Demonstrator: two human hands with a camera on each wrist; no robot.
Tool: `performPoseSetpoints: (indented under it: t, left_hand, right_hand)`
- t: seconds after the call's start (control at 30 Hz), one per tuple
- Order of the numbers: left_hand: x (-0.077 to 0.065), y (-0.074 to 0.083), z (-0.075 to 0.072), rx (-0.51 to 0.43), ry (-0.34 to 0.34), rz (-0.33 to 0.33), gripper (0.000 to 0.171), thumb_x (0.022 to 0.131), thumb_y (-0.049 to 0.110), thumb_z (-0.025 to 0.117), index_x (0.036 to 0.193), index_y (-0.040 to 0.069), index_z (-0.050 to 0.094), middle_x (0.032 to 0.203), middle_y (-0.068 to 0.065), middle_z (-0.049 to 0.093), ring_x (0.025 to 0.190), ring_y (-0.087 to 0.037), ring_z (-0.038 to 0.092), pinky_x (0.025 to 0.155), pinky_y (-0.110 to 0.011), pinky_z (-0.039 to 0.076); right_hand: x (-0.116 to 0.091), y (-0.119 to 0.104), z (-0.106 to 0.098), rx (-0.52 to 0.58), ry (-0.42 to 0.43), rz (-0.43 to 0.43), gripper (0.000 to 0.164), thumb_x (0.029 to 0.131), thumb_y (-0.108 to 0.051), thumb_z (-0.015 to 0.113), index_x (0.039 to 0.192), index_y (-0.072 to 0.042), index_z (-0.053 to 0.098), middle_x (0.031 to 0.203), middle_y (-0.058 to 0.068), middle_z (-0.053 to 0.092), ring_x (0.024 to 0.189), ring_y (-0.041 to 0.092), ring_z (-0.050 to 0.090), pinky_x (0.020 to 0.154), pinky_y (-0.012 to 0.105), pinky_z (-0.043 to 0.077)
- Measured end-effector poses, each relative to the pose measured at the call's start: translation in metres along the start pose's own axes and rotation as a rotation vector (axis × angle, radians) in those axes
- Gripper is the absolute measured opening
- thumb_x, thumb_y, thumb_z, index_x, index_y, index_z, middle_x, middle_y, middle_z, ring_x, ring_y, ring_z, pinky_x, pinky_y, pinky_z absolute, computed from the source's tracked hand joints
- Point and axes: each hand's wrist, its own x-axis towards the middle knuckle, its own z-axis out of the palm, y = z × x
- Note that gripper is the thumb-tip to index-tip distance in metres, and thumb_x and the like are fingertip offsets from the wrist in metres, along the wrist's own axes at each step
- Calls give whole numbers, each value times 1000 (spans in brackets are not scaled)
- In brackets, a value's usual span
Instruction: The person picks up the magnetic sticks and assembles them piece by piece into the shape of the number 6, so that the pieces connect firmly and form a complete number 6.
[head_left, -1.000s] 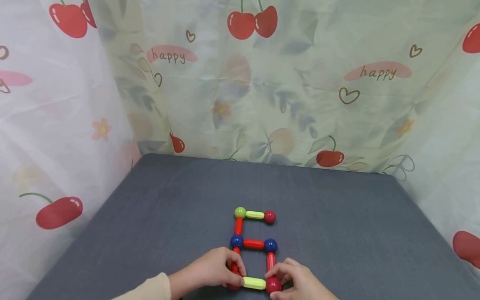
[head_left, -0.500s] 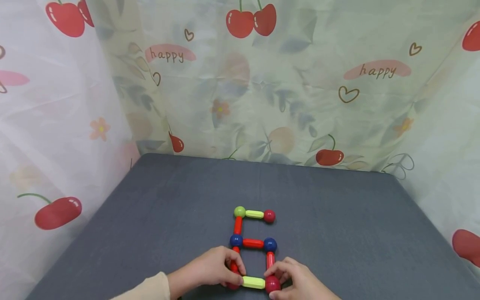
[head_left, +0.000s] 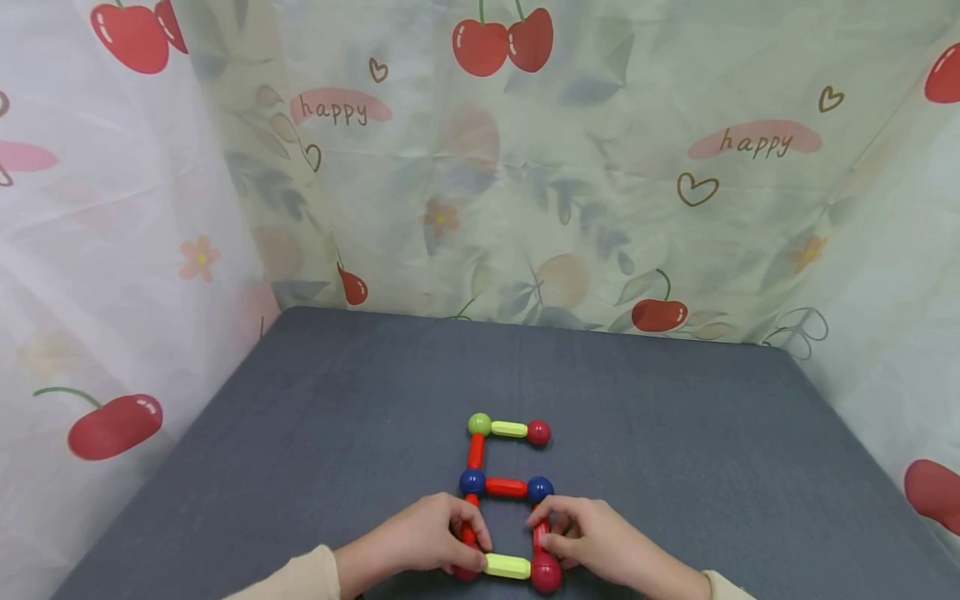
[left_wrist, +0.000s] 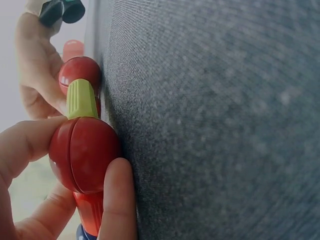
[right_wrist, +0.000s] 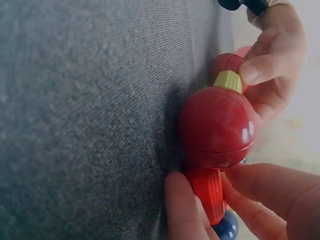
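Observation:
A flat figure of joined magnetic sticks and balls lies on the dark table. Its lower part is a square: two blue balls (head_left: 540, 489) at the far corners, red balls at the near ones, a yellow-green stick (head_left: 507, 567) along the near side. My left hand (head_left: 431, 532) grips the near left red ball (left_wrist: 90, 155) between thumb and fingers. With the right hand (head_left: 596, 533) I pinch the red stick (right_wrist: 210, 195) on the square's right side, just beyond the near right red ball (head_left: 546, 575). Fingers partly hide both side sticks.
From the far left blue ball (head_left: 473, 482) a red stick leads to a green ball (head_left: 480, 424), then a yellow-green stick and a red ball (head_left: 538, 432). Around the grey table (head_left: 360, 400) hangs a cherry-printed curtain (head_left: 420, 250) at the back and sides.
My right hand has left the near right red ball and moved a little away from me, onto the red stick beyond it. The left hand keeps its grip in place.

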Motion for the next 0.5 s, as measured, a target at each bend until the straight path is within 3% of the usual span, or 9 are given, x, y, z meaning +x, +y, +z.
performPoseSetpoints:
  t: [0.23, 0.5]
  left_hand:
    - [-1, 0, 1, 3, 5, -1, 9, 79, 13, 79, 84, 16, 71, 69, 1, 58, 60, -11, 54, 53, -22, 50]
    - [-1, 1, 1, 2, 6, 2, 10, 78, 13, 79, 84, 15, 71, 69, 1, 58, 60, -11, 54, 53, -22, 50]
  right_hand:
    - [3, -2, 1, -18, 16, -28, 10, 89, -19, 71, 97, -15, 67, 71, 0, 58, 60, 13, 54, 53, 22, 46]
    - [2, -2, 1, -5, 19, 3, 12, 88, -19, 71, 99, -14, 67, 73, 1, 58, 60, 14, 52, 53, 22, 44]
